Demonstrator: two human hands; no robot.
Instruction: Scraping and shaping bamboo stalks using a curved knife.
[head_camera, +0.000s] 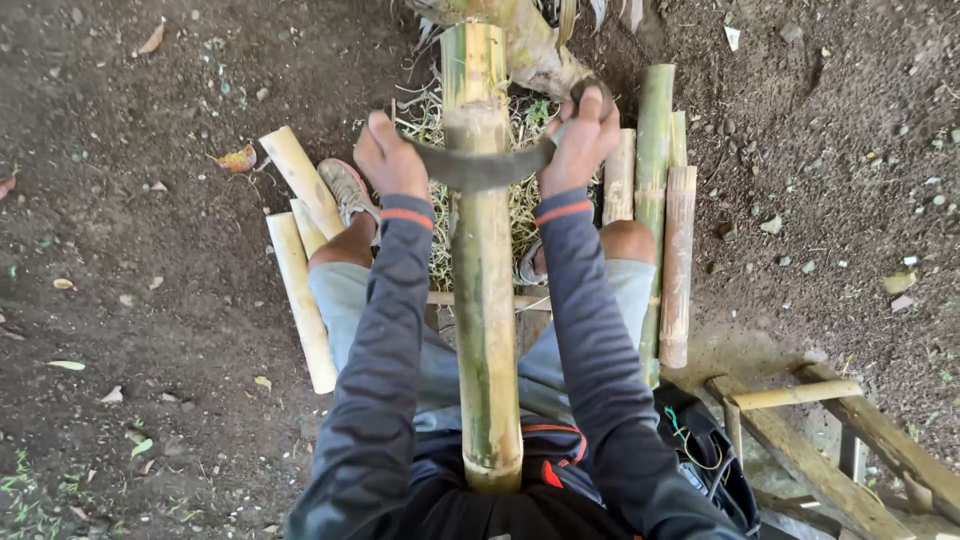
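A thick green-yellow bamboo pole runs from my lap away between my knees. A curved dark blade lies across the pole near its far part. My left hand grips the blade's left end. My right hand grips its right end. Both sleeves are dark blue with orange cuffs. A patch of the pole just under the blade looks scraped grey-brown.
Cut bamboo lengths lie on the dirt at the left and at the right. Dry shavings pile under the pole. A wooden frame and a dark bag sit at the lower right.
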